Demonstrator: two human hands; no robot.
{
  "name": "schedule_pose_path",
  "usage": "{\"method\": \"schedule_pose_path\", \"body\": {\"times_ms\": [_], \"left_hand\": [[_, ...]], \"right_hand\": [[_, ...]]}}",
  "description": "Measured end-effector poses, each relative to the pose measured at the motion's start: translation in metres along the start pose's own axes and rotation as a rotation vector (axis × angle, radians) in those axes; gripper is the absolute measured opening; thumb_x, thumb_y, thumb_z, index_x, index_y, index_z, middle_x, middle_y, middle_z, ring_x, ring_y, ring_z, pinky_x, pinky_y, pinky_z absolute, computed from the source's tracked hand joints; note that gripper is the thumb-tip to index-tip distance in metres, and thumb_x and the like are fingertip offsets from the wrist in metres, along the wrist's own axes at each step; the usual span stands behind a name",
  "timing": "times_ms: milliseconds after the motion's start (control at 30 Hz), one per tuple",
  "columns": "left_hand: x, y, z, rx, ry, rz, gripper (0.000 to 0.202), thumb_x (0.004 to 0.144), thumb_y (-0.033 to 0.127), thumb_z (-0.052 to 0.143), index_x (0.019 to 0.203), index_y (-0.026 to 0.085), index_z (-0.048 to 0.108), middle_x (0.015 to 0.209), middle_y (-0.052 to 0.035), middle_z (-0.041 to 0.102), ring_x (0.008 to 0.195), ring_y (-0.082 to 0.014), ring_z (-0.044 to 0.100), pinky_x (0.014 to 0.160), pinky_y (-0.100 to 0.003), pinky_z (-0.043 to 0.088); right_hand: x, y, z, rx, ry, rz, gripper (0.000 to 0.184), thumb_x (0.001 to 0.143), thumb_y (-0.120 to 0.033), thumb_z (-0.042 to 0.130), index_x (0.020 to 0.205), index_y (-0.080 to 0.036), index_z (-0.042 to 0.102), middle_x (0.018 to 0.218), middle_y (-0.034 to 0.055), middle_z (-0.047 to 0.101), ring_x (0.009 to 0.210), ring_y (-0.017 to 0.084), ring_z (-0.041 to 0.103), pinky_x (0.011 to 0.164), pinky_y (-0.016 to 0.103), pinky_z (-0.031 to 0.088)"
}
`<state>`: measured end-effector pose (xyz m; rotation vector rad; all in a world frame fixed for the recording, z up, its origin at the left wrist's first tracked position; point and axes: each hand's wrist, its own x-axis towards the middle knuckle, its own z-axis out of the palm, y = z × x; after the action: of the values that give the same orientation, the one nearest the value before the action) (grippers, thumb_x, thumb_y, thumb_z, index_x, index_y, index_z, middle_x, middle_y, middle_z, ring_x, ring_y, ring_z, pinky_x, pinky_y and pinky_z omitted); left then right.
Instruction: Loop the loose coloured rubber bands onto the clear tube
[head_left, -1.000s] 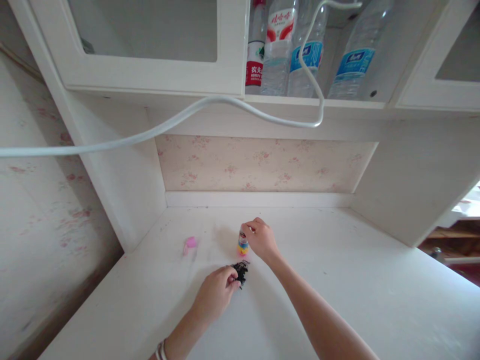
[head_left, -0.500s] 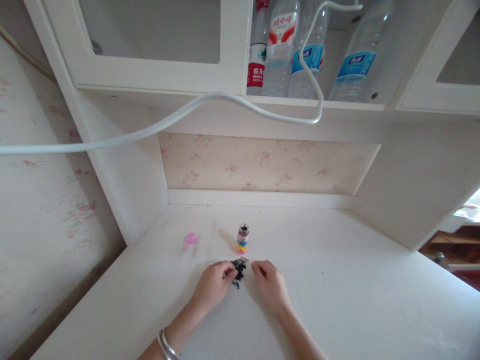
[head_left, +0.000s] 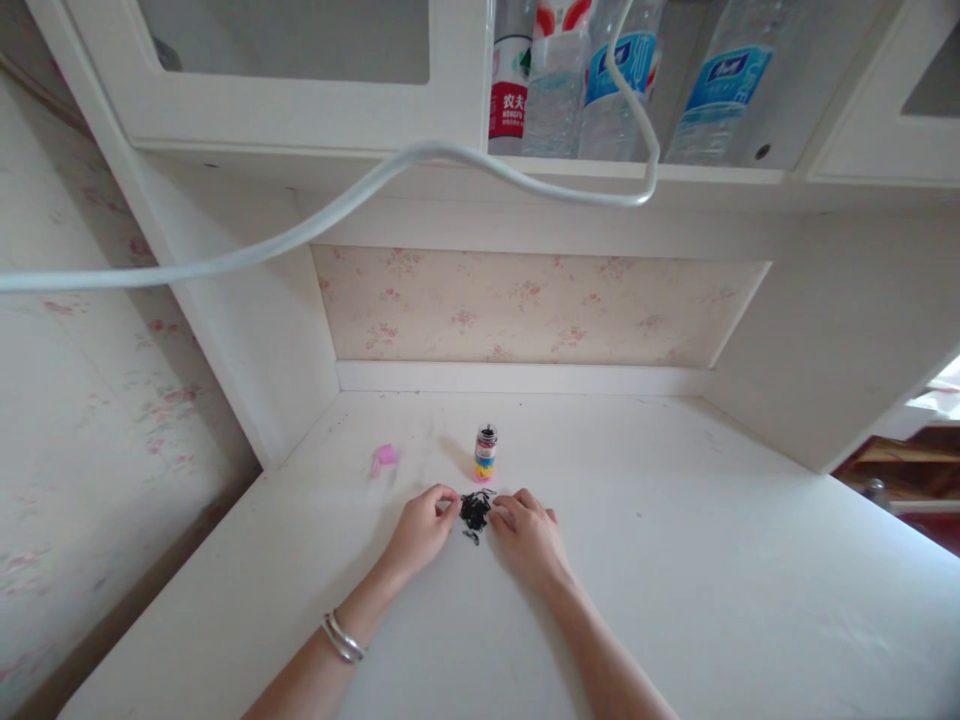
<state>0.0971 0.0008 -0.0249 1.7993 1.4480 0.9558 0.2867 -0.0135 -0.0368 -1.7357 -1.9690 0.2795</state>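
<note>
A small heap of black rubber bands (head_left: 474,510) lies on the white desk (head_left: 675,580). My left hand (head_left: 421,525) rests just left of the heap, thumb and forefinger pinched at its edge. My right hand (head_left: 527,530) lies just right of it, fingers curled down against the heap. What either pinch holds is too small to make out. Behind the heap stands a small open jar (head_left: 485,453) with coloured bands inside and black ones on top. A pink lid (head_left: 384,457) lies further left.
Above the desk a shelf holds several water bottles (head_left: 570,80). A white cable (head_left: 315,215) hangs across the view. A cupboard side panel (head_left: 247,330) closes the desk on the left, another (head_left: 832,350) on the right. Bangles (head_left: 341,637) circle my left wrist.
My right hand left the jar and came down beside the black heap. Both hands and the heap have shifted slightly further from me, closer to the jar.
</note>
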Motion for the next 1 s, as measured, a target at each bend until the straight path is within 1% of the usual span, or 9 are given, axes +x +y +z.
{"method": "schedule_pose_path", "body": {"times_ms": [100,167,333,567,667,767,900,933,1000], "left_hand": [[-0.0007,0.0014,0.0005,-0.003,0.009,0.003,0.031,0.083,0.042,0.045,0.090,0.018,0.063,0.081,-0.0041,0.069,0.066,-0.0159,0.062,0.062,-0.025,0.044],[-0.0009,0.0023,0.0006,-0.014,0.016,0.003,0.030,0.083,0.042,0.045,0.088,0.018,0.062,0.083,-0.0042,0.069,0.066,-0.0157,0.062,0.062,-0.025,0.044],[-0.0004,0.0035,0.0010,-0.055,0.015,0.016,0.030,0.084,0.043,0.044,0.087,0.018,0.061,0.084,-0.0038,0.068,0.067,-0.0156,0.062,0.061,-0.024,0.044],[-0.0030,0.0064,0.0000,-0.075,0.011,0.006,0.033,0.085,0.044,0.041,0.089,0.018,0.060,0.084,-0.0052,0.069,0.068,-0.0162,0.062,0.064,-0.025,0.045],[-0.0038,0.0080,0.0001,-0.061,0.026,0.015,0.035,0.086,0.046,0.039,0.088,0.018,0.061,0.079,-0.0046,0.068,0.070,-0.0168,0.062,0.066,-0.026,0.044],[-0.0038,0.0090,0.0008,-0.020,0.055,0.019,0.038,0.086,0.047,0.038,0.087,0.017,0.062,0.074,-0.0038,0.066,0.068,-0.0167,0.061,0.064,-0.026,0.043],[-0.0029,0.0079,0.0013,0.008,0.065,0.044,0.038,0.086,0.047,0.038,0.088,0.017,0.062,0.077,-0.0040,0.067,0.069,-0.0162,0.060,0.064,-0.025,0.042],[-0.0026,0.0072,0.0013,0.006,0.064,0.047,0.037,0.086,0.046,0.039,0.088,0.018,0.063,0.079,-0.0042,0.067,0.070,-0.0163,0.060,0.065,-0.025,0.043],[-0.0021,0.0057,0.0015,-0.004,0.066,0.045,0.036,0.086,0.045,0.040,0.088,0.018,0.063,0.082,-0.0047,0.068,0.074,-0.0167,0.061,0.069,-0.026,0.044]], "right_hand": [[-0.0010,-0.0010,0.0002,-0.031,0.001,-0.042,0.027,0.088,-0.037,0.046,0.109,-0.039,0.061,0.093,0.0009,0.060,0.089,0.017,0.054,0.078,0.031,0.029],[-0.0018,-0.0017,-0.0006,-0.036,-0.006,-0.057,0.025,0.088,-0.036,0.046,0.106,-0.040,0.063,0.091,0.0005,0.060,0.090,0.017,0.054,0.079,0.030,0.029],[-0.0024,-0.0015,-0.0035,0.009,-0.031,-0.043,0.024,0.089,-0.036,0.045,0.092,-0.032,0.068,0.091,0.0006,0.061,0.085,0.014,0.056,0.080,0.028,0.030],[-0.0027,-0.0027,-0.0046,0.005,-0.031,-0.031,0.025,0.090,-0.033,0.043,0.090,-0.027,0.067,0.091,0.0006,0.063,0.085,0.013,0.057,0.079,0.026,0.032],[-0.0029,-0.0041,-0.0049,-0.003,-0.037,-0.020,0.025,0.089,-0.033,0.044,0.089,-0.027,0.067,0.090,0.0006,0.064,0.085,0.014,0.057,0.080,0.026,0.033],[-0.0028,-0.0042,-0.0050,-0.013,-0.048,-0.011,0.024,0.089,-0.033,0.044,0.090,-0.027,0.067,0.091,0.0010,0.064,0.086,0.014,0.057,0.081,0.026,0.033],[-0.0021,-0.0020,-0.0035,0.005,-0.035,-0.015,0.023,0.089,-0.031,0.043,0.091,-0.027,0.066,0.091,0.0002,0.064,0.086,0.013,0.057,0.082,0.026,0.032],[-0.0018,-0.0016,-0.0030,0.012,-0.034,-0.010,0.023,0.089,-0.031,0.043,0.093,-0.028,0.066,0.092,0.0000,0.064,0.084,0.013,0.057,0.082,0.026,0.032],[-0.0010,-0.0019,-0.0025,0.014,-0.041,0.007,0.025,0.088,-0.032,0.043,0.104,-0.029,0.062,0.094,0.0002,0.063,0.083,0.013,0.057,0.082,0.027,0.032]]}}
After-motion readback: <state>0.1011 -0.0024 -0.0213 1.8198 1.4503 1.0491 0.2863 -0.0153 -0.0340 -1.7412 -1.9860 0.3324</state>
